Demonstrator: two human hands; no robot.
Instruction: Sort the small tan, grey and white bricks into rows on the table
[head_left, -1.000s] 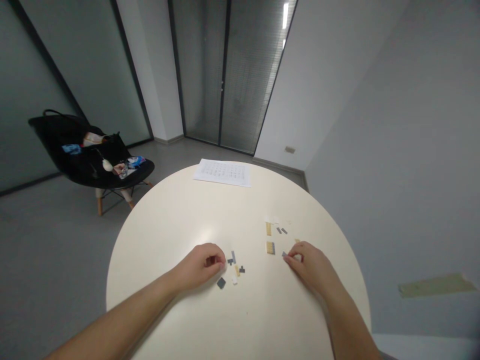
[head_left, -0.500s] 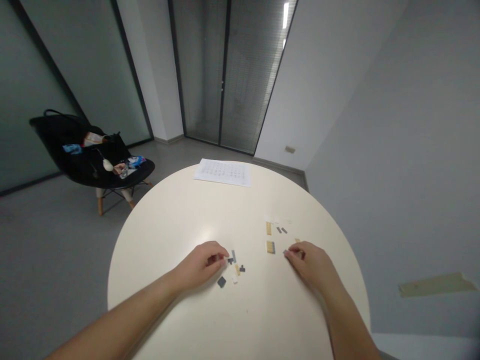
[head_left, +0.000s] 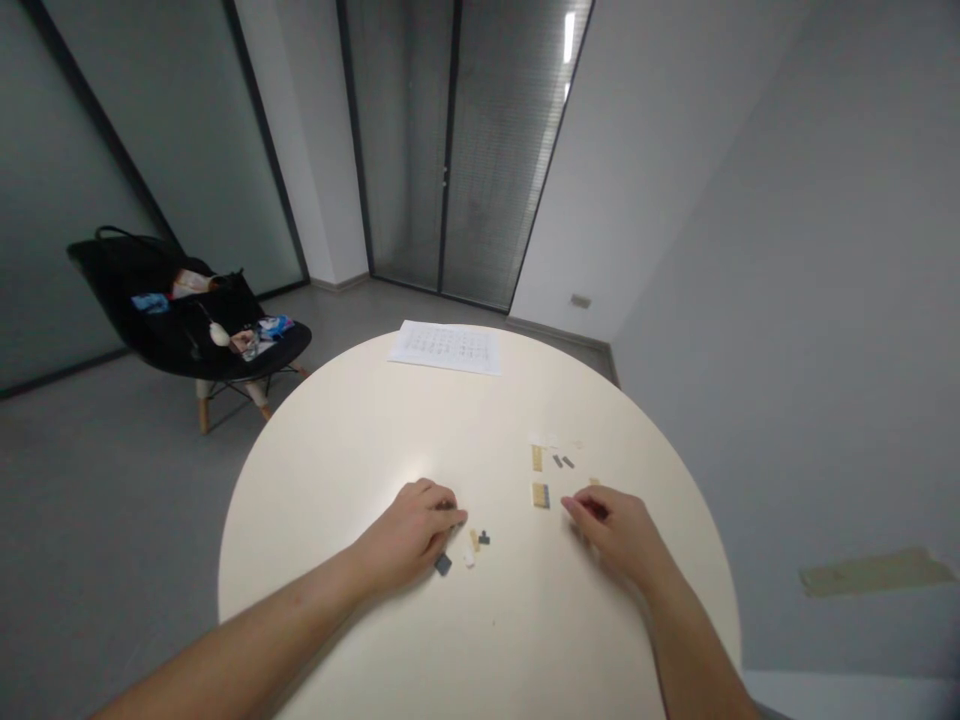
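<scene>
The left hand (head_left: 411, 532) and right hand (head_left: 613, 530) both rest on a round cream table (head_left: 315, 500), fingers curled in and pinched; something dark seems to show in each grip, but it is too small to say for sure whether either holds a brick. A dark grey square tile (head_left: 443, 564) lies at 6 o'clock from the left fingertips, just beside the hand. A tan brick (head_left: 474, 541) and a dark grey brick (head_left: 484, 537) lie near them at 4 o'clock. Between the hands, a tan-and-grey pair of bricks (head_left: 541, 495) sits at 10 o'clock from the right hand, with another tan brick (head_left: 536, 458) and two small grey bricks (head_left: 562, 461) beyond. A printed sheet of paper (head_left: 446, 348) lies at the table's 12 o'clock edge. A black chair (head_left: 289, 345) stands at 10 o'clock.
</scene>
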